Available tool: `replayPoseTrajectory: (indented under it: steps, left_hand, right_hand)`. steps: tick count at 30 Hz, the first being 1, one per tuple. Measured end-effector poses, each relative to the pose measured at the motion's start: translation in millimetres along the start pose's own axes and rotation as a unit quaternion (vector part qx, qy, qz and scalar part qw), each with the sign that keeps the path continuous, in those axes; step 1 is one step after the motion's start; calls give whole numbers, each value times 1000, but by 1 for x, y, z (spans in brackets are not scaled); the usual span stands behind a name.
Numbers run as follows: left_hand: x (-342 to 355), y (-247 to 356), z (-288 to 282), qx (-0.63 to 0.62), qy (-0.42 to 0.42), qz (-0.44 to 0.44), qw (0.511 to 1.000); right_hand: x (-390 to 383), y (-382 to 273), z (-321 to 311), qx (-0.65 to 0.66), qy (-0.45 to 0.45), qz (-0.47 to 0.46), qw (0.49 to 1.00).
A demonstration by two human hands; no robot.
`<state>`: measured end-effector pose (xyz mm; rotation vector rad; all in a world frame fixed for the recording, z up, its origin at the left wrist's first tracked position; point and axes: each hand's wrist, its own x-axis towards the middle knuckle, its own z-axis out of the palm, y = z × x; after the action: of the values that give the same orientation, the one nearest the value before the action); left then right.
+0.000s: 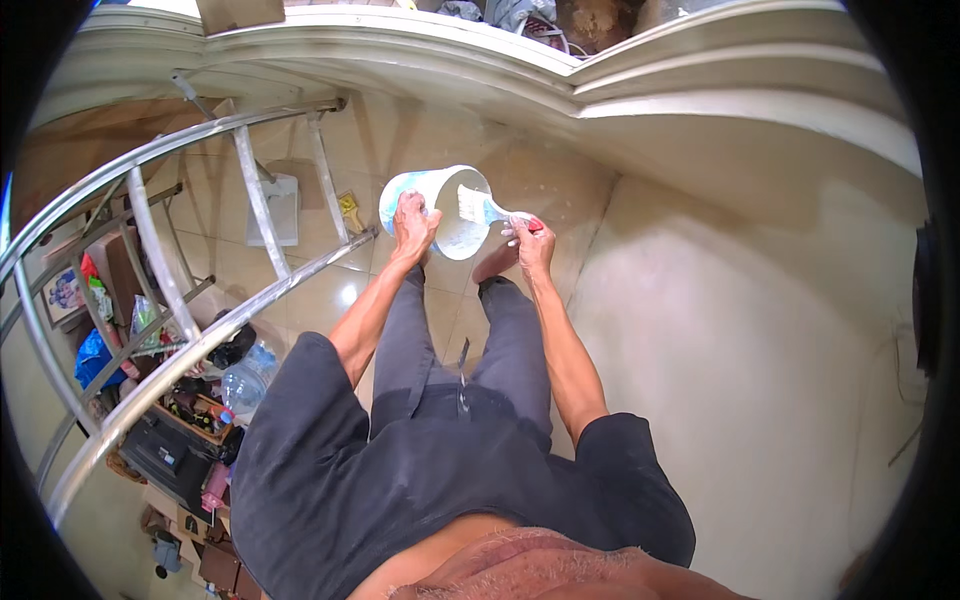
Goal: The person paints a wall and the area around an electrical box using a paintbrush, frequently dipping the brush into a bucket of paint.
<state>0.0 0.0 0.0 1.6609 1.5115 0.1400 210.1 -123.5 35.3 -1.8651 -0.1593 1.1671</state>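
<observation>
A white bucket (400,190), tilted so its mouth faces right, is gripped by my left hand (414,225). The fingers close over the bucket's near side. My right hand (533,248) is closed on the red-ended handle of a paintbrush (487,209). White bristles point left into the bucket's mouth, and pale paint covers them. Paint smears also show on the bucket's inner wall and on my right fingertips. How much paint lies in the bucket cannot be made out.
An aluminium ladder (245,195) stands close on the left. Beyond its rungs a white paint tray (273,212) and a small yellow item (350,210) lie on the tiled floor. Clutter with a clear plastic bottle (248,380) and a black case (165,455) fills the lower left. A pale wall (740,350) rises at right.
</observation>
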Motion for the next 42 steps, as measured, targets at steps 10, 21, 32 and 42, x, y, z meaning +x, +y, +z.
replayPoseTrajectory:
  steps: [10, 21, 32, 42]
  left_hand:
    - [161, -192, 91, -70, 89, -7, 994]
    - [198, -251, 146, -202, 1, -121, 972]
    - [193, -264, 89, -37, -19, -158, 987]
    - [88, -182, -110, -214, 111, -2, 971]
  right_hand:
    - [161, 138, 117, 44, 8, 15, 999]
    - [204, 189, 120, 117, 27, 69, 990]
    - [178, 168, 97, 132, 23, 58, 989]
    - [-12, -38, 30, 327, -64, -22, 943]
